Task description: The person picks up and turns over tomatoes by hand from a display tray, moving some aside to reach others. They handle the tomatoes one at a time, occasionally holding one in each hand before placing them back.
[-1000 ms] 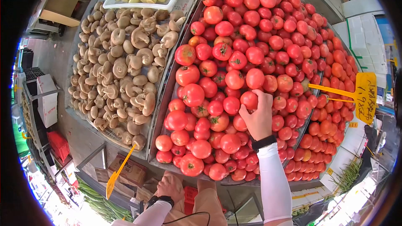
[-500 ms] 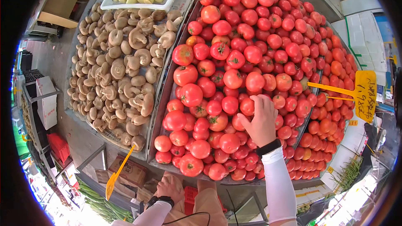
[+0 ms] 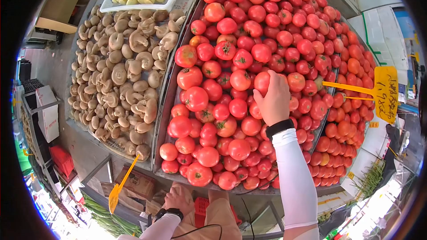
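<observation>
Room: market stall over a gray floor [image 3: 55, 73], red crate [image 3: 61, 161] near left, white boxes [image 3: 384, 35] far right. Surface: big sloping bed [image 3: 165, 126] heaped with tomatoes, mushrooms [image 3: 119, 74] left of it, white tray [image 3: 133, 7] of pale green stalks at the far left. Yellow price sign [image 3: 385, 93] on the right. Left hand [image 3: 179, 198] rests on the thigh, fingers curled; can't tell if it has hold of anything. Right hand [image 3: 275, 100] is over mid-bed, thumb and fingers partly closed about one tomato [image 3: 261, 83], apparently touching; can't tell how firm. Tomato sits in the heap, against neighbors. Step in hand looks like taking hold of or feeling it; any lift calls for light, even pressure, neighbors undisturbed.
</observation>
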A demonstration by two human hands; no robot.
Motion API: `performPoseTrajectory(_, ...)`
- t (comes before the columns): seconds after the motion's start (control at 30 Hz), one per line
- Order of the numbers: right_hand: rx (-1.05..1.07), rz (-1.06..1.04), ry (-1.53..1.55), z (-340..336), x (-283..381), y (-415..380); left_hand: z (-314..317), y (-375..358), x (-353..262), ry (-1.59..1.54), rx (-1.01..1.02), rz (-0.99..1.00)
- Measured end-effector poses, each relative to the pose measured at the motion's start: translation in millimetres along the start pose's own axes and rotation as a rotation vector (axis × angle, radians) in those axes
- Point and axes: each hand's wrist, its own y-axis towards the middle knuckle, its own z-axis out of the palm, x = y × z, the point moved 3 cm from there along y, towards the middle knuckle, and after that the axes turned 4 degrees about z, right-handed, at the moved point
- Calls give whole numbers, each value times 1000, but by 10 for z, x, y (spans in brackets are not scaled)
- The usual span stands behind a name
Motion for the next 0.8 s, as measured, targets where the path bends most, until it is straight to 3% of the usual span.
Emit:
performPoseTrajectory(0.1, -91, -59, 150, 8, -83, -54, -109, -8, -23, -86, 116, -37)
performPoseTrajectory(0.2, 109, 148, 523, -79, -78, -69, -105, 0, -20, -89, 116, -32)
performPoseTrajectory(0.23, 105, 91, 553, -34, -103, -79, -98, 2, -20, -78, 109, -33)
performPoseTrajectory(0.33, -46, -118, 322, -15, -122, -100, -88, 0, -43, -49, 98, -28)
performPoseTrajectory(0.43, -116, -55, 263, -88, -56, -91, -119, 0, -47, -44, 98, -25)
performPoseTrajectory(0.53, -28, 21, 285, -171, -141, -76, -104, -12, -42, -42, 81, -24)
performPoseTrajectory(0.67, -65, 190, 385, -494, -333, -161, -39, 3, -46, -13, 42, -17)
performPoseTrajectory(0.8, -83, 9, 72, -558, -809, -338, -19, 5, -49, 22, 18, -4)
